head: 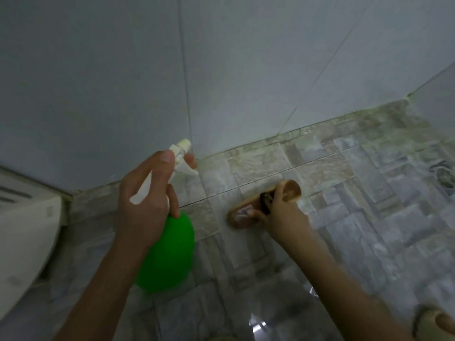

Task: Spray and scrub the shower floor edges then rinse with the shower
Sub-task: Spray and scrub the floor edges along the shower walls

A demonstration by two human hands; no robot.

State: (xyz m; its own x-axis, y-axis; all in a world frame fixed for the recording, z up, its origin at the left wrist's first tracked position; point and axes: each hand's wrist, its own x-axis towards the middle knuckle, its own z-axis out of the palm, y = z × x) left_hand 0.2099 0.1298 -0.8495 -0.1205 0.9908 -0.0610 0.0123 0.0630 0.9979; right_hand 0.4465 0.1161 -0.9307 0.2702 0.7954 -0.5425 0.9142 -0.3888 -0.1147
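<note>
My left hand (145,200) grips a green spray bottle (167,254) by its white trigger head (181,156), with one finger on the trigger. The nozzle points at the floor edge (246,146) where the grey wall tiles meet the patterned floor. My right hand (283,212) holds a wooden scrub brush (248,212) pressed flat on the floor tiles, a little way in front of that edge. The brush bristles are hidden beneath its wooden back.
A white toilet (27,239) stands at the left, close to my left arm. A floor drain (443,175) sits at the far right. The wall corner (408,97) lies at the upper right. The floor tiles (258,321) look wet and shiny near me.
</note>
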